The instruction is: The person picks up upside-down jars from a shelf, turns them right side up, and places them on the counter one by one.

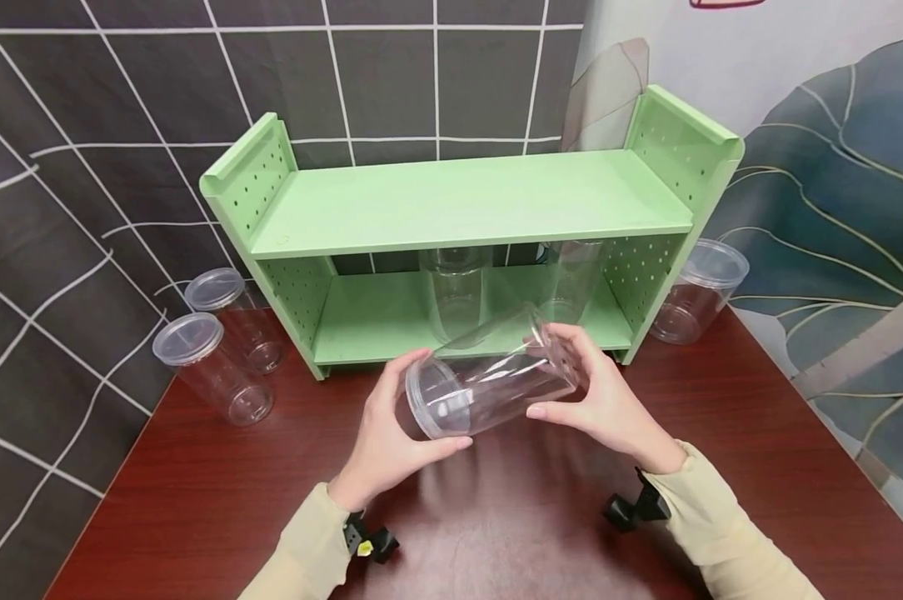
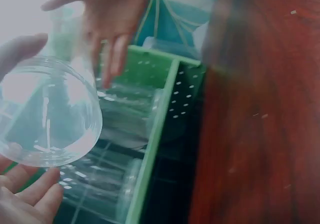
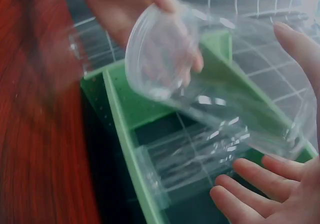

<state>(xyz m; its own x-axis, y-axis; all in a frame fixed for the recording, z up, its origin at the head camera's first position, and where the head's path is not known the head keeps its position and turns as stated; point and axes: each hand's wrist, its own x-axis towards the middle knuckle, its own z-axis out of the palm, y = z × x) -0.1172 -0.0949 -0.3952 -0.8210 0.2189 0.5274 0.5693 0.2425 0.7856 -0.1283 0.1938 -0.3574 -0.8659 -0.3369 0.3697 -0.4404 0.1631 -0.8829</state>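
Note:
A clear plastic jar [image 1: 507, 387] lies tilted in the air between both hands, in front of the green shelf [image 1: 466, 204]. My left hand [image 1: 387, 442] grips its end with the pale frosted lid [image 3: 157, 54], thumb in front and fingers behind. At the opposite end, my right hand [image 1: 609, 404] holds the base between thumb and fingers; some of those fingers show through the clear wall. In the right wrist view, the right fingers [image 3: 265, 189] lie spread at the base edge. Left fingers [image 2: 37, 199] curve below the rim in the left wrist view.
Two clear jars, one toward the middle [image 1: 457, 292] and one at the right [image 1: 574, 279], stand on the lower shelf. Two lidded jars [image 1: 215, 367] [image 1: 252, 321] stand left of the shelf, another jar [image 1: 695, 292] to its right. The reddish-brown table [image 1: 496, 533] extends toward me.

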